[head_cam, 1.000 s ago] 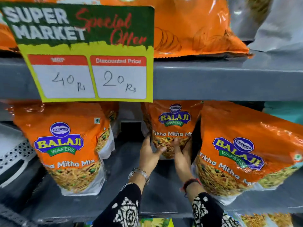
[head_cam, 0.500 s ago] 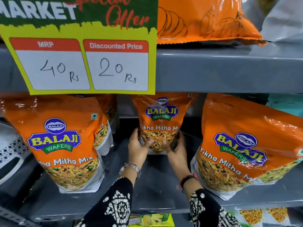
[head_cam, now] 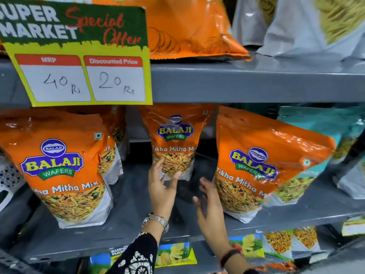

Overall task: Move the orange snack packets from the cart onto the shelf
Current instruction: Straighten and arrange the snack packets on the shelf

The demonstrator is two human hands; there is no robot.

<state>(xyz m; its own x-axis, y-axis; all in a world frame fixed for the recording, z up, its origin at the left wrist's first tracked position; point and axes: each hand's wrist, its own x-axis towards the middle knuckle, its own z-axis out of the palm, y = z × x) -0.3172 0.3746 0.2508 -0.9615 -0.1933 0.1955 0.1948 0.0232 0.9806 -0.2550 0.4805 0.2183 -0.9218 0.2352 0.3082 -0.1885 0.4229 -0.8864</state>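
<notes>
An orange Balaji snack packet (head_cam: 174, 139) stands upright at the back middle of the grey shelf (head_cam: 128, 214). My left hand (head_cam: 162, 188) is open just in front of it, fingertips at the packet's lower edge. My right hand (head_cam: 209, 202) is open and apart from the packet, lower and to the right. Two larger-looking orange packets stand at the shelf's front, one on the left (head_cam: 59, 167) and one on the right (head_cam: 262, 161). Another orange packet (head_cam: 112, 147) sits behind the left one. The cart is out of view.
A yellow and green price sign (head_cam: 79, 56) hangs from the upper shelf's edge (head_cam: 246, 82). On that upper shelf lie an orange chip bag (head_cam: 189, 28) and grey bags (head_cam: 308, 26). Teal packets (head_cam: 324, 123) stand at the right. More packets (head_cam: 280, 242) fill the shelf below.
Both hands have let go of the middle packet and drawn back toward me. The packet now stands by itself at the back of the shelf.
</notes>
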